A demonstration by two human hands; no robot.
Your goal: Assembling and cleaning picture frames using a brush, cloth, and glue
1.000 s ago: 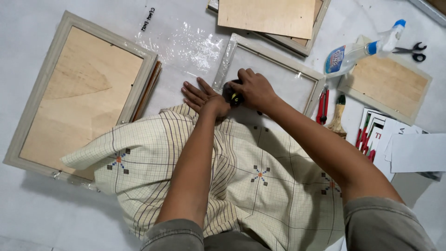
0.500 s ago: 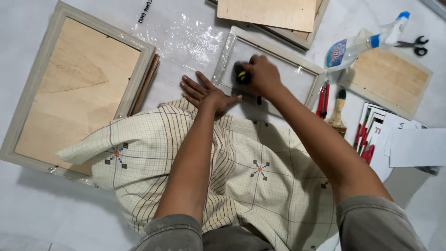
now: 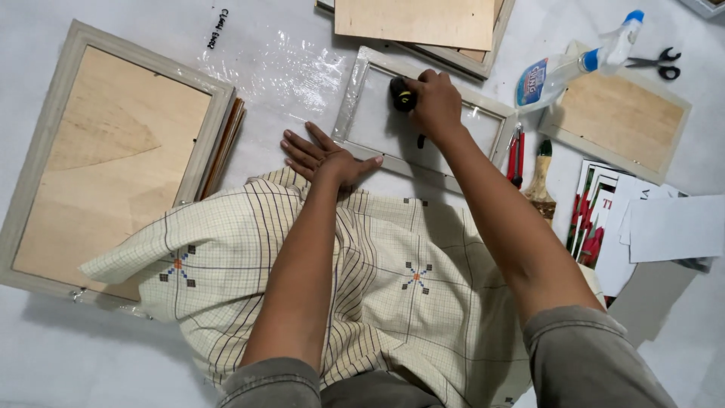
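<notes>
Head view, left to right: large wood-backed frame (image 3: 106, 162) flat on floor; checked cloth (image 3: 377, 279) spread below. Left hand (image 3: 326, 157), fingers splayed wide and flat, pressing near edge of small grey frame (image 3: 423, 113). Right hand (image 3: 436, 102), fingers wrapped around black-and-yellow tool (image 3: 402, 95) over that frame. Red pliers (image 3: 516, 155), brush (image 3: 541, 177), spray bottle (image 3: 570, 64) at right.

Your right hand (image 3: 436, 102) rests on the small frame (image 3: 423, 121); the big frame (image 3: 106, 159) lies left, what seems a spray bottle (image 3: 574, 64) right.
</notes>
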